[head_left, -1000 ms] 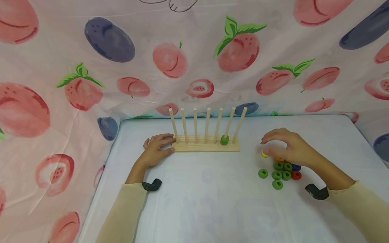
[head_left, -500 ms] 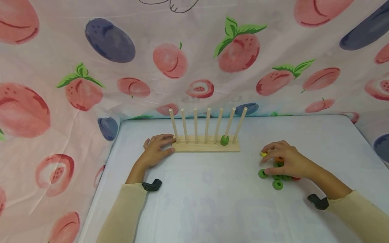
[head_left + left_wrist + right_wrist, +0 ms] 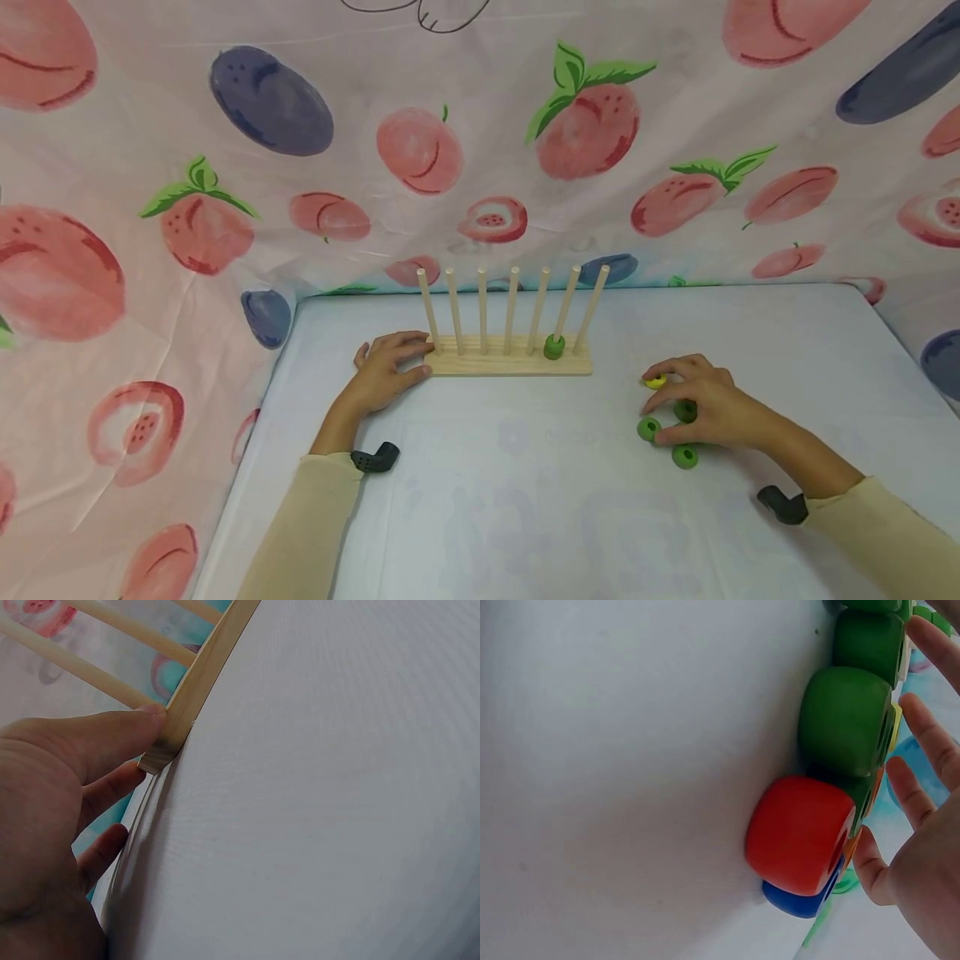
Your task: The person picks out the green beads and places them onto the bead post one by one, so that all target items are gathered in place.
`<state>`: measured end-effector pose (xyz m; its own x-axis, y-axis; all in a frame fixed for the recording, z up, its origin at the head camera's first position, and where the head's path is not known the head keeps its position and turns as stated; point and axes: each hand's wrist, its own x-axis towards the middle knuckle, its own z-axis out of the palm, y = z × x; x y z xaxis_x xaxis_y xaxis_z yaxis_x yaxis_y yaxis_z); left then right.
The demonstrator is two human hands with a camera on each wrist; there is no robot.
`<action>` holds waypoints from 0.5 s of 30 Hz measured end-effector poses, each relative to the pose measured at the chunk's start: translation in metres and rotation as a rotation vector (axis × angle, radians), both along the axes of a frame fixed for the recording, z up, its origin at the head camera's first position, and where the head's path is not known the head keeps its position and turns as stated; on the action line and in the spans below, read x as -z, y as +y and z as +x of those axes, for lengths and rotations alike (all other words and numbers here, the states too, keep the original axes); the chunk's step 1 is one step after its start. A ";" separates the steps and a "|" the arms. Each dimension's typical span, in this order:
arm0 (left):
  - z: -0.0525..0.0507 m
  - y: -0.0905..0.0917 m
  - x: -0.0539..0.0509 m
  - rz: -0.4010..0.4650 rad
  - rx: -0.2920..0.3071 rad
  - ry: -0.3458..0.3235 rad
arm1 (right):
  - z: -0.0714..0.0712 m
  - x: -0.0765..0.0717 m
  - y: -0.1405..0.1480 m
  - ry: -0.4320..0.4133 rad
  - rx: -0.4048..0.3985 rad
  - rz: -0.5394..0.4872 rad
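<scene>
My left hand (image 3: 378,375) holds the left end of a wooden peg rack (image 3: 502,365), with the thumb on the near side and fingers at the far side. In the left wrist view, the thumb (image 3: 112,742) presses against the base's end. Green beads (image 3: 553,347) sit low on the second peg from the right. My right hand (image 3: 712,408) hovers over loose beads, fingers spread and loosely bent. A yellow bead (image 3: 657,382) shows under its fingertips, and a green bead (image 3: 648,429) lies by the thumb. The right wrist view shows a red bead (image 3: 802,836) and a blue bead (image 3: 791,900) under the hand.
Another green bead (image 3: 685,456) lies on the near side of the right hand. The white table (image 3: 510,492) ends at the back against a fruit-print cloth (image 3: 330,179). Each wrist wears a black device, such as the right wrist camera (image 3: 782,505).
My right hand has come down over the loose beads, and its fingers have drawn back slightly, covering the orange, red and blue ones. The left hand and the peg rack have stayed put.
</scene>
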<state>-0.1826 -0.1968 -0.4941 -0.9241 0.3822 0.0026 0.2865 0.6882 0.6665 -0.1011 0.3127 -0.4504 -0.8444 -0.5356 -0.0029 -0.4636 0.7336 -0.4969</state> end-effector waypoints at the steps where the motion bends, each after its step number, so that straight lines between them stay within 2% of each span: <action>1: 0.000 0.000 0.000 0.001 0.002 0.000 | 0.000 0.000 0.000 -0.003 0.001 0.002; 15: 0.000 0.000 -0.001 0.003 0.004 0.001 | 0.001 0.004 0.000 0.032 -0.011 0.005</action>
